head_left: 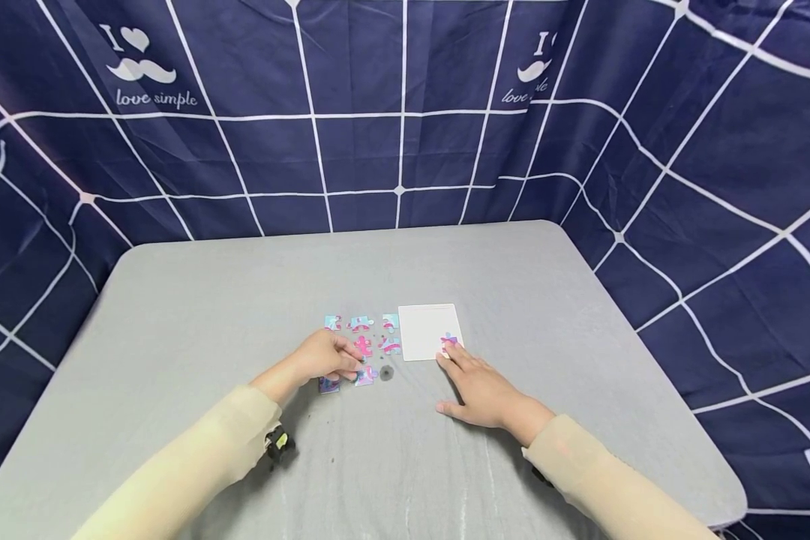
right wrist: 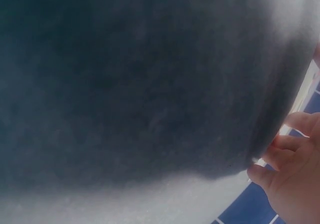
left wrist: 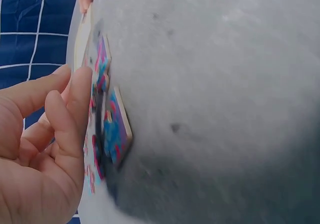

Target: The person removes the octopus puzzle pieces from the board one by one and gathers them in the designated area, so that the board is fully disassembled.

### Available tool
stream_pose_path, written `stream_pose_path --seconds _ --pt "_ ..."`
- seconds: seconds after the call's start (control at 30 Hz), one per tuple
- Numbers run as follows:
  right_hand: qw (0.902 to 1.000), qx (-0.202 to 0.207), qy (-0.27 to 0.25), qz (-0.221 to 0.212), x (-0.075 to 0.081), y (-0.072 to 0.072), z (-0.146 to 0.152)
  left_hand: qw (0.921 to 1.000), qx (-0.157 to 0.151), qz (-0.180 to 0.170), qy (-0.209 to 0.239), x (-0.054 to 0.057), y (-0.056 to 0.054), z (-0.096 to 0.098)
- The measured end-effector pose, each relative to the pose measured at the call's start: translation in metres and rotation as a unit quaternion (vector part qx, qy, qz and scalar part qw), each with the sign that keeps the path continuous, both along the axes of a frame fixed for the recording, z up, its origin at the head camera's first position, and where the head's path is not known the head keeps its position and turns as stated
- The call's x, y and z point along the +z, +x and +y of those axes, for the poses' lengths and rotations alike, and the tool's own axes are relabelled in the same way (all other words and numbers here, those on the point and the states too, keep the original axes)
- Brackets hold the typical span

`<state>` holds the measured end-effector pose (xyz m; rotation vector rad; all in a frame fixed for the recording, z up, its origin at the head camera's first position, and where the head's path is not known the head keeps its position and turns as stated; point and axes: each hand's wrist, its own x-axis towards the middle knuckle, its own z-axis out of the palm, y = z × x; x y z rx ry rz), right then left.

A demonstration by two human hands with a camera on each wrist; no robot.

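My left hand [head_left: 327, 355] is over the left part of a group of jigsaw pieces, fingers loosely bent. Its thumb and fingertips come close together in the left wrist view, with nothing visible between them. Right at those fingertips lies a pink and purple jigsaw piece [head_left: 366, 375]; a blue and purple corner piece [head_left: 328, 385] lies below the hand. My right hand [head_left: 479, 390] reaches with extended fingers to the white square puzzle tray [head_left: 427, 330]. Its fingertips touch a purple and blue jigsaw piece [head_left: 448, 339] in the tray's near right corner.
Left of the tray lie more loose pieces: a light blue one [head_left: 391, 322], a blue and pink one [head_left: 360, 323], a bright pink one [head_left: 363, 346] and others. A dark round spot [head_left: 386, 373] marks the grey tablecloth [head_left: 243, 300]. Navy curtains [head_left: 351, 150] surround the table.
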<state>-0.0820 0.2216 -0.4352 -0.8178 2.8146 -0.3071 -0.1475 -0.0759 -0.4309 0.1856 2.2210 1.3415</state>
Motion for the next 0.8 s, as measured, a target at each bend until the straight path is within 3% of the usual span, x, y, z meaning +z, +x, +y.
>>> stream_pose_path --seconds 0.27,0.53,0.8 --pt "1.0000 -0.003 -0.006 -0.002 0.001 0.001 0.000 1.0000 -0.002 -0.001 0.009 0.004 -0.009 0.020" --pt "1.0000 -0.004 -0.004 0.000 0.000 0.001 0.001 0.9990 0.011 -0.007 0.041 0.004 -0.021 0.038" --pt "0.9999 -0.004 -0.009 0.008 0.000 0.001 0.001 0.9978 0.024 0.005 0.062 0.005 -0.027 0.066"
